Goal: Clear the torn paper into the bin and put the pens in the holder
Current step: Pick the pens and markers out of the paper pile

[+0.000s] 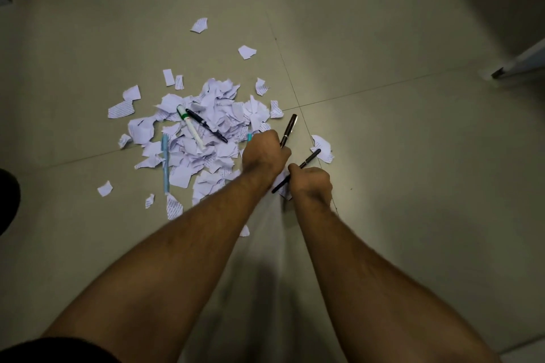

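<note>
A heap of torn white paper (206, 127) lies on the tiled floor, with loose scraps scattered around it. On the heap rest a white marker with a green band (190, 127), a black pen (206, 125) and a light blue pen (165, 163). My left hand (264, 152) is at the heap's right edge, shut on a dark pen (289, 130) that points away from me; a bit of teal shows by its fingers. My right hand (309, 183) is just to the right, shut on another black pen (306, 160) held at a slant. Neither a bin nor a holder is in view.
A pale furniture leg or door edge (519, 65) juts in at the right. A dark shape (7, 200) sits at the left edge. Tile joints cross the floor near the heap. A lone scrap (323, 147) lies right of my hands.
</note>
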A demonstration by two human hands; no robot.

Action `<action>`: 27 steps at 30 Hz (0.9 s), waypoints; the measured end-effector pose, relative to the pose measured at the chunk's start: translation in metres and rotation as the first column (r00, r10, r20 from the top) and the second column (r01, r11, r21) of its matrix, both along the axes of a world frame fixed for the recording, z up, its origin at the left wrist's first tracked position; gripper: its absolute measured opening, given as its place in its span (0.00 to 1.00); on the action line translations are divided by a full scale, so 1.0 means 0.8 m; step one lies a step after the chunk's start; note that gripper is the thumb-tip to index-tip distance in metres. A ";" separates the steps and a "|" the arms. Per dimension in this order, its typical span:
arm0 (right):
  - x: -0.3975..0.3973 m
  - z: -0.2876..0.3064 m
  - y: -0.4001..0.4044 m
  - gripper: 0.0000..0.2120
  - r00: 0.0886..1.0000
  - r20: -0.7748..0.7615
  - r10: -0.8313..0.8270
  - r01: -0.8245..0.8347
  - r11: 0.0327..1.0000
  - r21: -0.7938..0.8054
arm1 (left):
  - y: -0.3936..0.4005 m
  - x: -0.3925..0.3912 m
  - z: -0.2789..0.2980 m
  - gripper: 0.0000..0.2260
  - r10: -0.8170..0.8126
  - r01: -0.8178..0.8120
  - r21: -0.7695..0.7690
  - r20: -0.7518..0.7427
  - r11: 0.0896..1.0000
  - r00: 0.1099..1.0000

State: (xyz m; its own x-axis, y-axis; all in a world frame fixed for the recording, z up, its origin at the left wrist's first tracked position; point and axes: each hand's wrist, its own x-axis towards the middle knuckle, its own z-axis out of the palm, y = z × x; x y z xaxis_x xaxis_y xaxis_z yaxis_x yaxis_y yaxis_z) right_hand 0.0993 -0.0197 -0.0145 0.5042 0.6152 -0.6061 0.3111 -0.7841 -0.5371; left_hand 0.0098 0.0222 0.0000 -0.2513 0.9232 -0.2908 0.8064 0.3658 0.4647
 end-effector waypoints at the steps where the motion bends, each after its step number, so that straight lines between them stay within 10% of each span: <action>1: 0.001 0.001 -0.002 0.14 1.000 -0.007 0.002 -0.001 0.999 0.033 | -0.001 -0.001 0.004 0.09 0.018 -0.019 0.019 0.045 1.000 0.999; 9: 0.095 0.020 -0.037 0.08 0.980 0.098 -0.173 0.147 0.963 0.223 | -0.014 0.069 0.029 0.04 -0.018 0.022 -0.009 0.379 1.000 0.925; 17: 0.181 -0.003 -0.054 0.08 0.963 0.159 -0.216 0.179 0.960 0.217 | -0.050 0.173 -0.020 0.07 -0.176 0.236 -0.153 0.328 0.960 0.928; 27: 0.155 0.003 -0.056 0.07 0.923 0.146 -0.357 0.280 0.881 0.382 | -0.055 0.155 -0.025 0.08 -0.104 0.113 -0.013 0.302 0.994 0.947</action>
